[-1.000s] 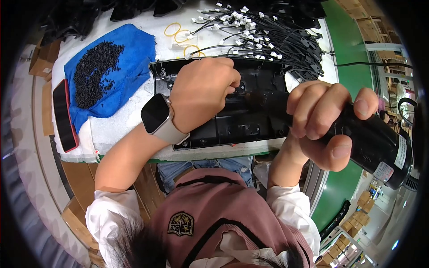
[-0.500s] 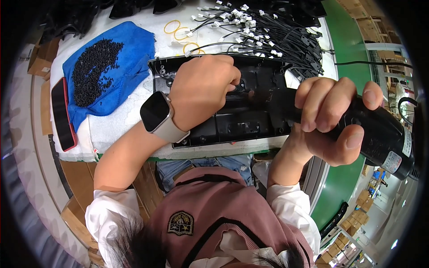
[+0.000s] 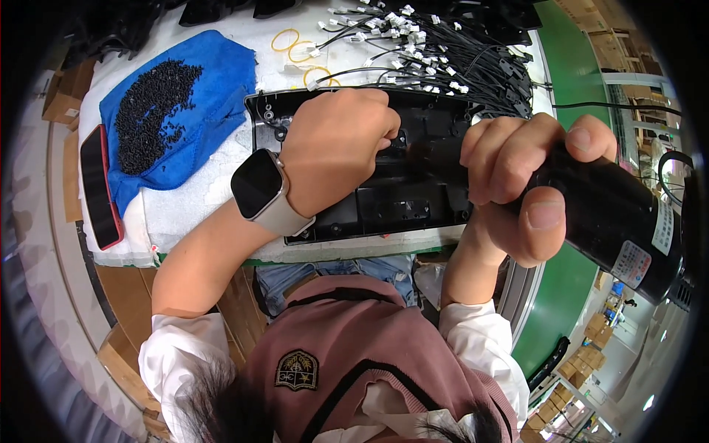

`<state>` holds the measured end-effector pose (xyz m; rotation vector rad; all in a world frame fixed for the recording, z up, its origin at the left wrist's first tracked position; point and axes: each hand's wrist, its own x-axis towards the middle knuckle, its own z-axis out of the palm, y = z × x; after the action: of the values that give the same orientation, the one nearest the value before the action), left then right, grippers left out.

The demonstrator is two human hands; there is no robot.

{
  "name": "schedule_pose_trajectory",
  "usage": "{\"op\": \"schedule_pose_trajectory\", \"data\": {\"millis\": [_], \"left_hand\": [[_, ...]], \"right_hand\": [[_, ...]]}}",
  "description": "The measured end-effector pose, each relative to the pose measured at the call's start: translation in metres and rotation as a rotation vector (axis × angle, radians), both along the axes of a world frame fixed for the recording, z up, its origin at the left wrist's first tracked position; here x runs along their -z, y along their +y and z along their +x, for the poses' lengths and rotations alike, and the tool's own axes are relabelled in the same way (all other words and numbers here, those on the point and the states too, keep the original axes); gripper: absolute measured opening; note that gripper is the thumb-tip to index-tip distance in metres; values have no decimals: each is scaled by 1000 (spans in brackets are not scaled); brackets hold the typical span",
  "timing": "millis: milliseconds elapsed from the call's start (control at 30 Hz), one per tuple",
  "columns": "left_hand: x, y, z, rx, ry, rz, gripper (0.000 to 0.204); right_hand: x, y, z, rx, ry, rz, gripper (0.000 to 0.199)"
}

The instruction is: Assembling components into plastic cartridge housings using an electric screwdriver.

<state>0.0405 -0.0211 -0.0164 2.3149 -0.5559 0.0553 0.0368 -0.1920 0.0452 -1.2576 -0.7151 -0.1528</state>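
Tool [image 3: 600,210] — one, in right hand [image 3: 521,166]; casing [image 3: 388,201] — one.

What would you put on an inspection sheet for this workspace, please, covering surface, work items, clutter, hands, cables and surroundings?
Surface: white-covered table.
Work items: black housing, its ribbed inside facing up; black handheld tool, raised.
Clutter: blue cloth bearing small black pieces; yellow rings; red-edged phone at the left edge.
Hands: left hand curled over the housing, anything pinched hidden; right hand wrapped around the tool.
Cables: heap of black cables with white connectors, beyond the housing.
Surroundings: green surface at right; cardboard boxes at left.
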Motion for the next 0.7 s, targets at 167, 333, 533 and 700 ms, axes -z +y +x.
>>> {"op": "schedule_pose_trajectory", "data": {"millis": [167, 333, 533, 700], "left_hand": [[1, 0, 0, -5, 3, -7, 6], [2, -1, 1, -1, 0, -5, 6], [1, -3, 1, -16, 12, 1, 6], [4, 4, 0, 7, 17, -32, 9]], "right_hand": [[2, 2, 1, 11, -16, -2, 45], [3, -4, 4, -69, -23, 28, 47], [2, -3, 3, -54, -29, 44, 46], [6, -1, 4, -33, -44, 19, 46]]}}
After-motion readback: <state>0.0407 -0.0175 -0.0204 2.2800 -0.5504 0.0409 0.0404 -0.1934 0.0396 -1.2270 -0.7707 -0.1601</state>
